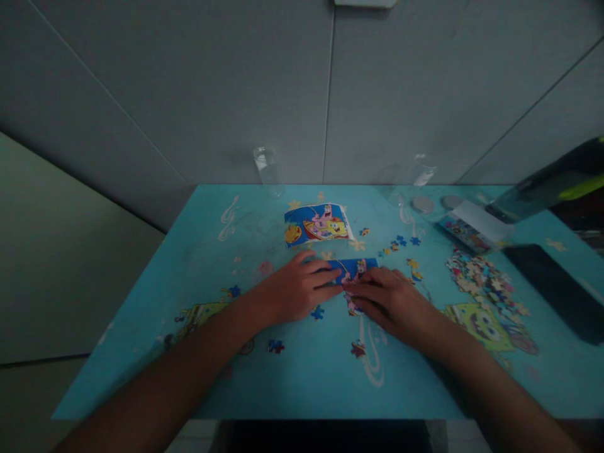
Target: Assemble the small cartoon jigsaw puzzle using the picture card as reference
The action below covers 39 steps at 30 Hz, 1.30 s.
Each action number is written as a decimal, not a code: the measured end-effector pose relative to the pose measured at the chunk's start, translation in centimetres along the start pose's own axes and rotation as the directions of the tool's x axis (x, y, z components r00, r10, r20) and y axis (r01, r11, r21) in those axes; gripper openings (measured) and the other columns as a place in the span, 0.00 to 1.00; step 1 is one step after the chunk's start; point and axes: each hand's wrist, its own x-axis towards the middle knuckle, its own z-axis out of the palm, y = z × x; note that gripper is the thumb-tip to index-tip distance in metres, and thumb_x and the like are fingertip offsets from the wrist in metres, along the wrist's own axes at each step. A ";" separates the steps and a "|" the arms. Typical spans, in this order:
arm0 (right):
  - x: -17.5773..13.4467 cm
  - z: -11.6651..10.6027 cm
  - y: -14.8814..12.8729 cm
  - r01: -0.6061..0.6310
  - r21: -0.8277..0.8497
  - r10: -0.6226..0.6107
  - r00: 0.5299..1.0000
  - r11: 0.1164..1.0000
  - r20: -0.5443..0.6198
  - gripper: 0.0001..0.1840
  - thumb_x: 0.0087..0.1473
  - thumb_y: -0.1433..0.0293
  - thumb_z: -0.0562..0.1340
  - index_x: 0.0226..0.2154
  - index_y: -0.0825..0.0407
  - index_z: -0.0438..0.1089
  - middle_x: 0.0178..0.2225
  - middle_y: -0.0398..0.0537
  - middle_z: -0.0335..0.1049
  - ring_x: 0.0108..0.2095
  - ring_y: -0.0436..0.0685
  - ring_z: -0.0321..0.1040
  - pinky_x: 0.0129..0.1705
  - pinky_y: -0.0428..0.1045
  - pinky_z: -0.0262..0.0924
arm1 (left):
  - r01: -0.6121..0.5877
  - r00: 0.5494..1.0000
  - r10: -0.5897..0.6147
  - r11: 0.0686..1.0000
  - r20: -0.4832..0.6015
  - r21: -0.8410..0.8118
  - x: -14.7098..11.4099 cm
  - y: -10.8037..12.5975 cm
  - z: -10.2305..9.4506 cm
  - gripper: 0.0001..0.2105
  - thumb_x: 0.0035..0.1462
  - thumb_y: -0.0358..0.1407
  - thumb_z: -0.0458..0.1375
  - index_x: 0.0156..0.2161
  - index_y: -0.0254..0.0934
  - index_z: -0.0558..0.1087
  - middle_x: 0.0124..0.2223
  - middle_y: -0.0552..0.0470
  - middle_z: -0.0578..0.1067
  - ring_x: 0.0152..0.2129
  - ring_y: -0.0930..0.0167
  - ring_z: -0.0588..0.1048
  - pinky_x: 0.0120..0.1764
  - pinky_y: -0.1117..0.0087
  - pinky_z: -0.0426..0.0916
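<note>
A partly joined jigsaw puzzle with a blue background lies flat on the table in front of me. My left hand rests at its left side, fingers stretched out and their tips on the puzzle. At its lower right, my right hand has its fingers drawn together on a puzzle piece, which they partly hide. Beyond the hands lies a reference picture of cartoon figures in a boat. Loose pieces surround the hands, among them a blue piece and a dark red piece.
A heap of puzzle pieces lies to the right, near a black flat case and an opened small box. A dark bottle leans in at right. Clear containers stand along the wall, with round lids nearby.
</note>
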 end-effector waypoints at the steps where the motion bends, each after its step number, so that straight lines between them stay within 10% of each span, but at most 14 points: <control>1: 0.0 0.0 0.0 0.002 0.003 -0.002 1.000 1.000 -0.005 0.16 0.66 0.64 0.61 0.54 0.43 0.75 0.42 0.51 0.72 0.43 0.60 0.69 0.46 0.56 0.65 | -0.003 1.000 0.003 1.000 -0.004 -0.004 0.0 0.0 0.0 0.13 0.70 0.33 0.53 0.56 0.41 0.74 0.58 0.46 0.76 0.57 0.61 0.70 0.61 0.48 0.59; 39: 0.1 0.0 0.2 -0.078 -0.055 0.077 0.997 0.995 -0.013 0.14 0.69 0.66 0.56 0.49 0.47 0.77 0.39 0.51 0.71 0.40 0.57 0.68 0.44 0.54 0.64 | -0.001 0.999 0.002 1.000 -0.039 0.023 0.3 0.9 0.1 0.13 0.70 0.33 0.53 0.57 0.37 0.72 0.54 0.46 0.76 0.54 0.60 0.71 0.57 0.52 0.63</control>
